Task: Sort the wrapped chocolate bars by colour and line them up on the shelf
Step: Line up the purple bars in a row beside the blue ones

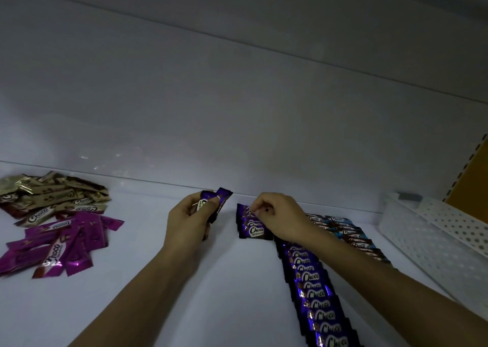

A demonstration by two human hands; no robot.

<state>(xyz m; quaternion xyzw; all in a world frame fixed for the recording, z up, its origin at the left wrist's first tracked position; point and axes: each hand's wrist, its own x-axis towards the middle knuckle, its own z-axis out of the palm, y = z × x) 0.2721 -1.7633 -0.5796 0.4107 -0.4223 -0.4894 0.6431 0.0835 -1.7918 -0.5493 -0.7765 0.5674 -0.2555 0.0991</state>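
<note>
Your left hand (187, 220) grips a few purple bars (212, 205) above the shelf (211, 280), their long axis pointing at the back wall and tilted right. Your right hand (277, 217) pinches a bar in the short row (250, 226), which lies crosswise. The long row (317, 296) runs front to back; the magenta pile (60, 243) and gold pile (52, 193) lie left.

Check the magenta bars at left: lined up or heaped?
Heaped. The magenta chocolate bars lie overlapping at mixed angles, beside the gold pile, unlike the neat purple row at right.
</note>
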